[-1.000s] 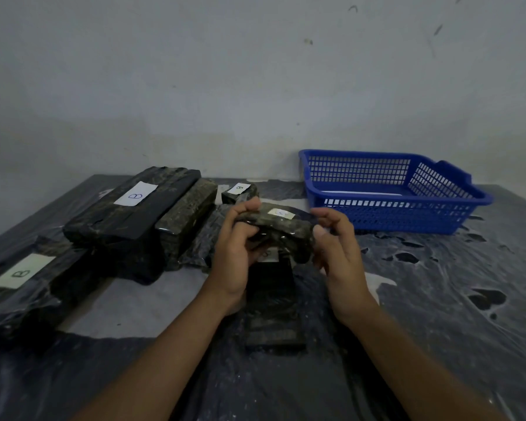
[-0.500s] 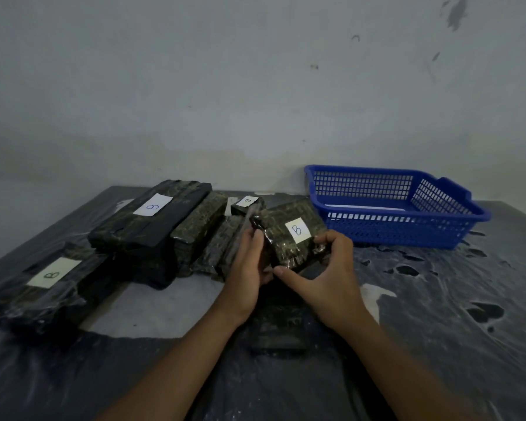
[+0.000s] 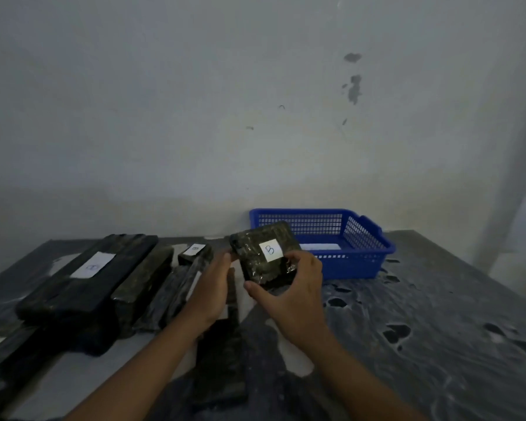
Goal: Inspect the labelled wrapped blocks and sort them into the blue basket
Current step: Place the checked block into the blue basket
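Wrapped block (image 3: 263, 256) marked with a handwritten B on its white label (image 3: 270, 250) sat tilted up between our hands, its labelled face turned toward us. Our right hand (image 3: 292, 287) gripped it, fingers curled over its right edge and the thumb hooked under its near edge. Our left hand (image 3: 211, 290) lay with fingers nearly straight, the fingertips at the block's left edge; we could not tell whether they touched it or stood just off it.

We judged the step in hand to be the inspection itself: the label was squarely in view and readable, so the check looked all but done, and the block had not yet gone anywhere.

Just beyond our right hand, partly hidden by the raised block, stood the blue basket (image 3: 374, 241), with something pale lying on its floor that we could not make out. The next move, as we saw it, called for carrying the block forward and a little to the right, over the basket's near wall, and setting it down inside, the right hand alone being enough for the load.

To the left of our left hand lay more wrapped blocks on the table (image 3: 437, 314): a small labelled one (image 3: 194, 252) nearest, then long dark ones, the largest (image 3: 88, 278) bearing a white label too faint to read. One more dark block (image 3: 222, 360) lay below our wrists.
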A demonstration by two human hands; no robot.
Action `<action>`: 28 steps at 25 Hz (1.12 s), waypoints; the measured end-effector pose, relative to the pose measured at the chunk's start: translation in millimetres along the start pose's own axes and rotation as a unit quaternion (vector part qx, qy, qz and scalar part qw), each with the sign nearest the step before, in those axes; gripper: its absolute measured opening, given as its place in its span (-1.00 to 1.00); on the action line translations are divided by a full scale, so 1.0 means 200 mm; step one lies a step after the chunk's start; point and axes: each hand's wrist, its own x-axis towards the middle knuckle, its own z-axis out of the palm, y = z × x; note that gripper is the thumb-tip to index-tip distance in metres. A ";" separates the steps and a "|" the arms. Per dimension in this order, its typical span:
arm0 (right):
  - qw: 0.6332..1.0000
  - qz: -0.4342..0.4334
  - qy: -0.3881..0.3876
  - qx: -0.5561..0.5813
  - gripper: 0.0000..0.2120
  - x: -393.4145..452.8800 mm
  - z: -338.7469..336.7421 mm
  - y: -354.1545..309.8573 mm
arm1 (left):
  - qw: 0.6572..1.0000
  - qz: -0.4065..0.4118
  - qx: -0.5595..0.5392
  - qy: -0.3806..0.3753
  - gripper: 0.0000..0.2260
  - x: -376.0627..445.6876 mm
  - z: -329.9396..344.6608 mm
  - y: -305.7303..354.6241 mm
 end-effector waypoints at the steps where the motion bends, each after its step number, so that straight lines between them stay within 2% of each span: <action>1: 1.000 0.002 0.007 -0.016 -0.20 0.05 -0.05 0.02 | 0.999 -0.006 0.044 0.007 -0.70 0.07 0.02 -0.01; 4: 0.995 0.032 0.017 -0.094 -0.18 0.24 -0.23 0.10 | 0.982 -0.025 0.185 -0.008 -0.62 0.25 0.07 -0.06; 7: 0.978 0.069 0.017 -0.195 -0.14 0.46 -0.35 0.21 | 0.963 -0.022 0.265 -0.039 -0.53 0.31 0.10 -0.16; 10: 0.959 0.133 -0.036 -0.246 -0.05 0.68 -0.37 0.31 | 0.936 -0.007 0.343 -0.074 -0.49 0.28 0.11 -0.25; 15: 0.910 0.238 -0.152 -0.302 0.05 1.00 -0.29 0.58 | 0.926 0.049 0.360 -0.104 -0.46 0.32 0.11 -0.28; 19: 0.881 0.286 -0.180 -0.331 0.17 1.18 -0.26 0.71 | 0.910 0.039 0.396 -0.115 -0.46 0.34 0.10 -0.32; 21: 0.871 0.288 -0.202 -0.343 0.22 1.22 -0.26 0.77 | 0.911 0.034 0.396 -0.115 -0.46 0.34 0.10 -0.32; 23: 0.837 0.274 -0.257 -0.398 0.26 1.22 -0.24 0.83 | 0.909 0.038 0.400 -0.109 -0.46 0.35 0.10 -0.32; 25: 0.799 0.252 -0.297 -0.459 0.20 1.21 -0.23 0.86 | 0.908 0.038 0.403 -0.111 -0.46 0.35 0.11 -0.32; 28: 0.784 0.233 -0.308 -0.485 0.14 1.22 -0.22 0.86 | 0.909 0.038 0.401 -0.110 -0.45 0.35 0.12 -0.32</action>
